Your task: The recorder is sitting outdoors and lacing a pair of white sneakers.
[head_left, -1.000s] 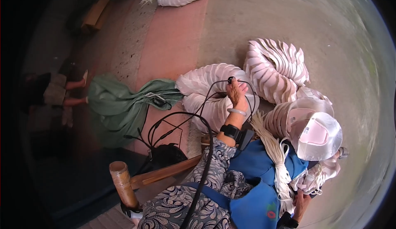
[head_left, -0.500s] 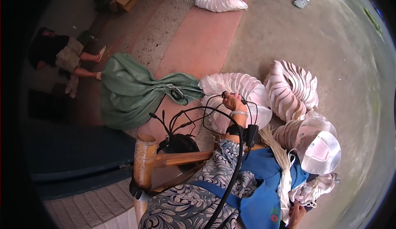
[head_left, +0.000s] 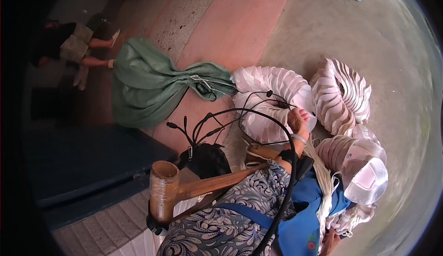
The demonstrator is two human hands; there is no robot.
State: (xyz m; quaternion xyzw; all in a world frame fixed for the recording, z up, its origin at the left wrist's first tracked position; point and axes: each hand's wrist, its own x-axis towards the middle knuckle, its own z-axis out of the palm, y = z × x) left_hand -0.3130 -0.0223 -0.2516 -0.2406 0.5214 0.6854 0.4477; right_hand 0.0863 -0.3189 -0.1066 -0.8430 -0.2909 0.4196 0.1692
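Lying lengthwise between the hands, a bundle of cream strings (head_left: 326, 195) was noted over the blue apron (head_left: 296, 230), its long axis running from near the left wrist down toward the lower edge of the view. Its upper end was found near the left hand (head_left: 299, 121); its lower end was passed just beside the right hand (head_left: 330, 243), which was judged the nearer of the two. Right of that lower end, a small white bundle (head_left: 354, 220) was observed, apparently touched by the right hand's fingers.

The left arm, covered by a patterned sleeve (head_left: 270, 187), was extended up and away from the body, with the hand placed over the near edge of a coil of stacked white pieces (head_left: 258, 128). Its fingers were partly bent; whether the thin black cable (head_left: 251, 97) beside them was gripped could not be told. The right hand was partly cut off by the lower edge, so neither its opening nor any hold could be confirmed. Just above the small bundle, a stack of pale cups (head_left: 332, 153) was recorded.
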